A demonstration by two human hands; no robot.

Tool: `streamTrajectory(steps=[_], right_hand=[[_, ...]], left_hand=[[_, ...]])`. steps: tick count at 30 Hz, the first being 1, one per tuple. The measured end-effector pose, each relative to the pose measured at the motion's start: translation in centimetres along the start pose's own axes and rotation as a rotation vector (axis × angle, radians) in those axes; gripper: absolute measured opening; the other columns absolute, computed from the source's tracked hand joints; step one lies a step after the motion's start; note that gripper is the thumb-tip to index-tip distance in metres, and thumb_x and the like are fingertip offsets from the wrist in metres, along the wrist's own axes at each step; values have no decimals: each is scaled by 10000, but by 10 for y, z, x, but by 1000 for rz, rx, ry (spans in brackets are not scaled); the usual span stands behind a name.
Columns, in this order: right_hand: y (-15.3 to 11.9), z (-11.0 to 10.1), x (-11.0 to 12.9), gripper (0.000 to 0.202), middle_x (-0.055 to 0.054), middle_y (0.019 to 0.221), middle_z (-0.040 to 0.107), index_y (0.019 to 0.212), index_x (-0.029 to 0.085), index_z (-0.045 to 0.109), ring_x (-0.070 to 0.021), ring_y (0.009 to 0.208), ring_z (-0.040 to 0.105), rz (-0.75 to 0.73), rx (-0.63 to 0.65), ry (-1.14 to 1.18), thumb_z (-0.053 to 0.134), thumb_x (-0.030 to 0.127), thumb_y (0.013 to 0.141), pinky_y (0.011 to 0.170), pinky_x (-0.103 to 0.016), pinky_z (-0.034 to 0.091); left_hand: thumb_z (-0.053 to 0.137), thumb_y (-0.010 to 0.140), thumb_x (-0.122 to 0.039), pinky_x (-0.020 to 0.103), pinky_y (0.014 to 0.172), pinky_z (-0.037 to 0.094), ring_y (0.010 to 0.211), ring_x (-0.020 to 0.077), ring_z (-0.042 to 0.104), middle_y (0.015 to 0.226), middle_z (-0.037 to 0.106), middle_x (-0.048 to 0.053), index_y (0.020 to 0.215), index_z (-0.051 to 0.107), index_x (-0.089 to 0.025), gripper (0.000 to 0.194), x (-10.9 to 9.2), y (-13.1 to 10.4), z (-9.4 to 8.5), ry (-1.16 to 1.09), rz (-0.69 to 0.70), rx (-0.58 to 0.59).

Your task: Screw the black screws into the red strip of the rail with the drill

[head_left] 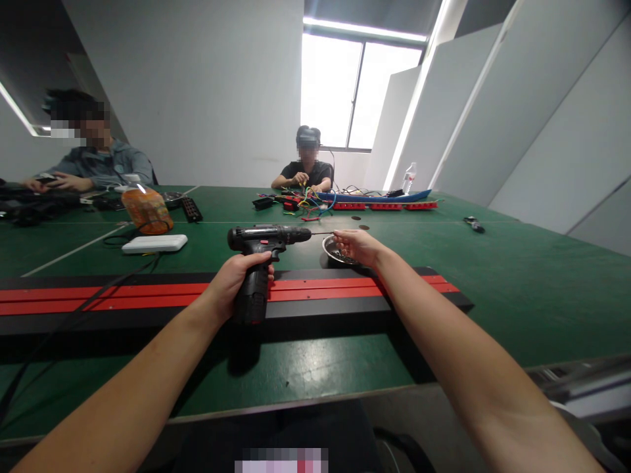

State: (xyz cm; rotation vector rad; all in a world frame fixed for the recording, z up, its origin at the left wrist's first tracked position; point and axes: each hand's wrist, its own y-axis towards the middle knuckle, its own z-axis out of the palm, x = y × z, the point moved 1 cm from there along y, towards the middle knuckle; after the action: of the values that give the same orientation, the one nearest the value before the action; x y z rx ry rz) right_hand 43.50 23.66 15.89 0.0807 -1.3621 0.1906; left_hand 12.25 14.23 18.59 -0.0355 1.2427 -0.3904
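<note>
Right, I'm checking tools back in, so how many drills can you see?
1: the black drill, held in the left hand, its bit pointing toward the right hand. Others could be hidden in the dark clutter at far left.

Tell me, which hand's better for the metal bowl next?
Probably the right hand: though pinching at the drill bit, it's close by the metal bowl. The left hand grips the drill.

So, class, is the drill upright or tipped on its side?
Upright: the drill has its handle downward in the left hand and its bit roughly level, tip at the right hand.
</note>
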Motion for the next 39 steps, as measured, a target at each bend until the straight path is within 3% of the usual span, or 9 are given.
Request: streamTrajectory(steps=[39], right_hand=[[3, -3, -2, 85, -45, 727, 682, 838, 141, 653, -99, 565, 580, -12, 24, 24, 718, 195, 843, 449, -185, 435]], left_hand=[[718, 769, -268, 235, 480, 522, 527, 146, 641, 714, 669, 65, 841, 658, -100, 192, -1, -2, 0, 46, -3, -33]])
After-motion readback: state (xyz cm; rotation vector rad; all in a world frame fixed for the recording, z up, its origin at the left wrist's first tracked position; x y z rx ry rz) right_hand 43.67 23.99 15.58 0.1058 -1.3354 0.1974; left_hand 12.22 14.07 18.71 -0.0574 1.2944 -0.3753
